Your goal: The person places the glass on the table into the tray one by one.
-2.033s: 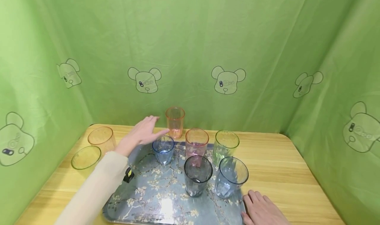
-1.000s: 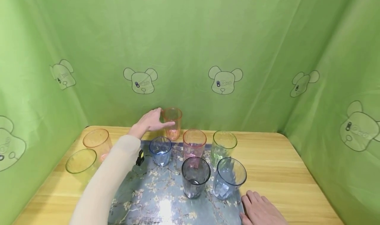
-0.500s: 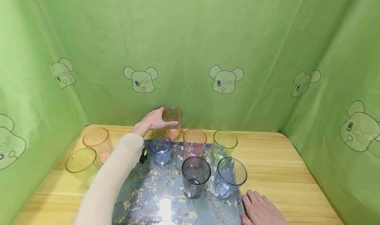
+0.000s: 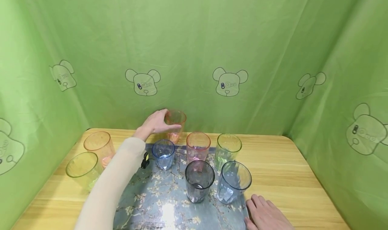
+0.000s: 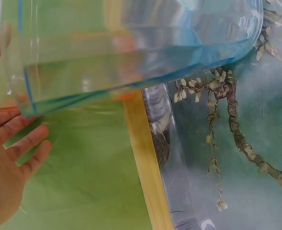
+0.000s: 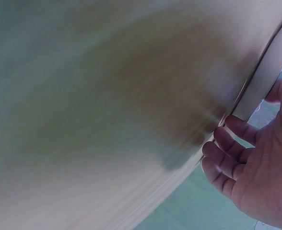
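Left hand (image 4: 156,123) curls around a blurred orange cup (image 4: 175,126), covering its near side. Right hand (image 4: 265,215), fingers flat on the counter (image 4: 288,169), is cut off below.

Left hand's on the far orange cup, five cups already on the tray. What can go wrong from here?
1. The left hand grips the orange cup from the side, near the rim; smooth plastic may slip or tip.
2. Bringing it back, the sleeve passes close over the small blue cup and pink cup; it might knock one over.
3. The right hand only rests at the corner of the tray, so a bump could shift it.
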{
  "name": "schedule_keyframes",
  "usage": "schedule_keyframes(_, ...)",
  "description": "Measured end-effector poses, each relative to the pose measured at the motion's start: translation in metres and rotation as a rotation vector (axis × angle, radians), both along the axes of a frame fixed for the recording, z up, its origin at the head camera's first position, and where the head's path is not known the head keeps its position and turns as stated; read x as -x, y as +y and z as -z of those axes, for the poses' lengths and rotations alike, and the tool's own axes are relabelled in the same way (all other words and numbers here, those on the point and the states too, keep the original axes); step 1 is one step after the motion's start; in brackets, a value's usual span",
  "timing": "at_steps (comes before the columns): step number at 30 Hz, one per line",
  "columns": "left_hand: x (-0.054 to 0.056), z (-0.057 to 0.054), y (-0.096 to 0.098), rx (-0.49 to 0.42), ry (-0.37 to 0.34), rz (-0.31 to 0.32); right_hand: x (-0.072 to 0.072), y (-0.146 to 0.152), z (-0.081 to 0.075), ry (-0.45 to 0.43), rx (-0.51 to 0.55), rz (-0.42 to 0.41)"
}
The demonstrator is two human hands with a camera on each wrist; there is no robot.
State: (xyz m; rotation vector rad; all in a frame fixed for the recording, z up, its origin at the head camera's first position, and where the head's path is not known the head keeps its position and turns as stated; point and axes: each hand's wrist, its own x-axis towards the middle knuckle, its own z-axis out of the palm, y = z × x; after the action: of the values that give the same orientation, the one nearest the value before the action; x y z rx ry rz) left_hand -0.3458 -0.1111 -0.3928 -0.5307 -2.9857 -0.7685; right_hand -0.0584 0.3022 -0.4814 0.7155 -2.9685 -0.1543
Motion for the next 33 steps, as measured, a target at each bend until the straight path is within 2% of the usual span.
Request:
schedule_keyframes(7, -0.003, 0.0, -0.004, 0.008, 0.052, -0.012, -0.001, -0.002, -0.001, -0.01, 0.006, 0.007)
schedule_keyframes(16, -0.007, -0.005, -0.012, 0.018, 0.16, -0.024, -0.001, -0.001, -0.001, 0.002, 0.009, 0.002)
schedule_keyframes(23, -0.01, -0.008, -0.018, 0.028, 0.253, -0.027, 0.0, -0.002, -0.002, -0.047, 0.009, 0.021)
schedule_keyframes(33, -0.02, -0.018, -0.032, 0.112, 0.387, 0.0, 0.0, -0.001, -0.005, -0.093, 0.018, 0.033)
